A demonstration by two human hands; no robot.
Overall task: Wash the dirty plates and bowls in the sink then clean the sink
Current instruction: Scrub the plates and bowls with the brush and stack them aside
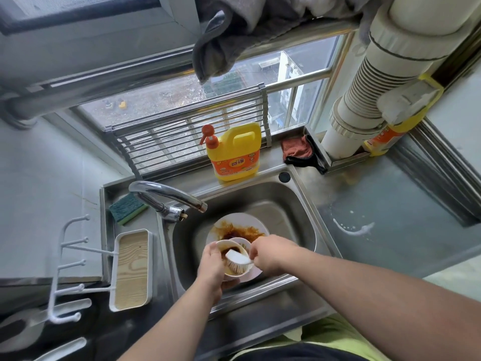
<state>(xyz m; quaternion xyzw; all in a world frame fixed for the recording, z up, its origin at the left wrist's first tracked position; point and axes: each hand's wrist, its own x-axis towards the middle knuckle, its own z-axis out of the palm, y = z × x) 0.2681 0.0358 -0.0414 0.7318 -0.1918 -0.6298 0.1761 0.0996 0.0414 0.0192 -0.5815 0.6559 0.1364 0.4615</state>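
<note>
Scrubbing has only just begun: the left hand [212, 267] holds a small dirty bowl [234, 259] over the sink [294, 204], the right hand [270, 252] grips the brush [237, 261] inside it, and the plate [234, 227] below looks brown and unwashed.

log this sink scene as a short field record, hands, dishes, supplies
left hand: left hand grips the small bowl over the sink
right hand: right hand holds a white brush, bristles in the bowl
bowl: brown residue inside
plate: plate lies in the sink, smeared with brown sauce
tap: faucet, no water visible
supplies: yellow detergent bottle behind sink; green sponge at left
</note>
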